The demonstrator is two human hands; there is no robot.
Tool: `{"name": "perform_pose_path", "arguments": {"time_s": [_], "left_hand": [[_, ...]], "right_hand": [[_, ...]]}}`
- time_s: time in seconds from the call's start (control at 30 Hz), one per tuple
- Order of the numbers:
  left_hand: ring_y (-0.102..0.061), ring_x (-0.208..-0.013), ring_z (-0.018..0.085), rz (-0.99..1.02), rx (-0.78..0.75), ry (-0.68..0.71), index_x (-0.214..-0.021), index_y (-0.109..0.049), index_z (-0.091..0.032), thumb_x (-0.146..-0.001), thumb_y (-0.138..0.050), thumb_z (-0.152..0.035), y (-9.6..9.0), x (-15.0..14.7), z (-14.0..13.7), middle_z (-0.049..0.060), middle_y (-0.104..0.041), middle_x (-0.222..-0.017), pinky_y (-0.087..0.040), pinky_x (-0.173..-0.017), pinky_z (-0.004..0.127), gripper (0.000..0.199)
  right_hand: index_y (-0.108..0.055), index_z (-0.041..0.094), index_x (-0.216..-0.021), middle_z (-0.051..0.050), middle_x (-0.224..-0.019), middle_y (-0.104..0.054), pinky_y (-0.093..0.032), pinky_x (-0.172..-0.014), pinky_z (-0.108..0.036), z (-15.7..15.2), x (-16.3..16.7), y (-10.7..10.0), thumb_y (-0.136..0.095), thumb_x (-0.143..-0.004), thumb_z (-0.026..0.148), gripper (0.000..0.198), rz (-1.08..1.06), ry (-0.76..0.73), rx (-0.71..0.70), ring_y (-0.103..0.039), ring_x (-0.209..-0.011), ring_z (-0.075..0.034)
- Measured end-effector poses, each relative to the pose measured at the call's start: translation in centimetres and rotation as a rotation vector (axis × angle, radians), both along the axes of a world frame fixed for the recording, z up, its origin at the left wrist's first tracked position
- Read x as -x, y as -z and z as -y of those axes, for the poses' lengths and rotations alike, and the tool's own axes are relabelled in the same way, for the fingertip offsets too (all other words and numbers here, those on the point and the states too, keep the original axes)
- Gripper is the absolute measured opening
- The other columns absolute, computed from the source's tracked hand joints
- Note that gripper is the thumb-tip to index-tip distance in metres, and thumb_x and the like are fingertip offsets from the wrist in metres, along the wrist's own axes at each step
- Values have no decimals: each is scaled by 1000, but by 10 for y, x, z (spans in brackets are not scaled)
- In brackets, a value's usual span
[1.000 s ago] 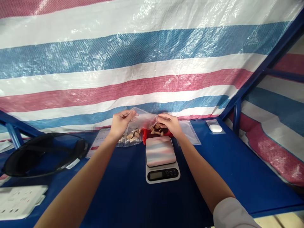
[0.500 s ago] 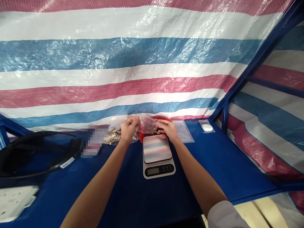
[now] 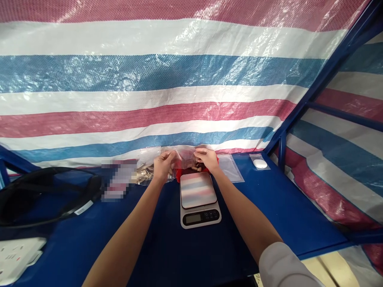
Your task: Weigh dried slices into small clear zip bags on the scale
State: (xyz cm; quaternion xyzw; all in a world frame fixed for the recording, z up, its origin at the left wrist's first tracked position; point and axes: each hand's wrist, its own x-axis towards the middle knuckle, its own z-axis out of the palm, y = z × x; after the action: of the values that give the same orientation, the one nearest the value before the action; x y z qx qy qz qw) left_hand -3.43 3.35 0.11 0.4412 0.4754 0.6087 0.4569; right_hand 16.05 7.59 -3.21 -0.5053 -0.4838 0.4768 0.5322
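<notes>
A clear plastic bag [image 3: 186, 156] is stretched between my two hands above a red tray [image 3: 178, 174]. My left hand [image 3: 163, 164] pinches the bag's left side. My right hand [image 3: 207, 158] pinches its right side, fingers bent. Small brown pieces [image 3: 196, 167] show beneath the bag, by my right fingers; whether they lie in the bag or the tray I cannot tell. Left of my left hand rests another clear bag [image 3: 145, 173] of dried brownish pieces. In front of the tray stands a white kitchen scale [image 3: 199, 191] with a shiny platform and a dark display.
Flat clear bags [image 3: 231, 167] lie right of the tray. A white oval object [image 3: 260, 164] sits on a small bag farther right. At left are a black strap-like band [image 3: 50, 195] and a white power strip [image 3: 20, 257]. Striped sheeting [image 3: 149, 99] closes off the back of the blue table [image 3: 269, 207].
My hands have shifted slightly, the right one a little to the left, and more of the brown pieces shows below the bag. The view has tilted slightly.
</notes>
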Motion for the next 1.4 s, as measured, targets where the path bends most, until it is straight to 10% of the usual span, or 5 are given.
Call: {"name": "perform_pose_path", "arguments": {"time_s": [0.4, 0.7, 1.4], "left_hand": [[-68, -72, 17, 65, 1, 94, -82, -77, -14, -62, -91, -50, -6, 7, 5, 6, -76, -78, -56, -71, 29, 44], [-58, -54, 11, 350, 31, 91, -81, -73, -16, -61, -93, -47, 22, -17, 38, 0, -68, -69, -46, -47, 23, 42], [-74, -78, 22, 19, 189, 424, -95, -81, -14, -71, -89, -49, 6, 20, 49, 14, -80, -96, -61, -76, 34, 43]], "right_hand": [[-78, 17, -106, -7, -102, -80, -62, -84, -34, 19, -22, -17, -80, -73, 44, 43, 48, -49, -155, -75, -89, -21], [-80, 20, -102, -6, -101, -81, -64, -88, -39, 69, -19, 0, -83, -69, 51, 45, -55, 21, -150, -77, -95, -26], [-85, 24, -97, -2, -91, -82, -65, -84, -41, 89, -35, 2, -84, -73, 44, 31, 83, -187, -104, -77, -87, -26]]}}
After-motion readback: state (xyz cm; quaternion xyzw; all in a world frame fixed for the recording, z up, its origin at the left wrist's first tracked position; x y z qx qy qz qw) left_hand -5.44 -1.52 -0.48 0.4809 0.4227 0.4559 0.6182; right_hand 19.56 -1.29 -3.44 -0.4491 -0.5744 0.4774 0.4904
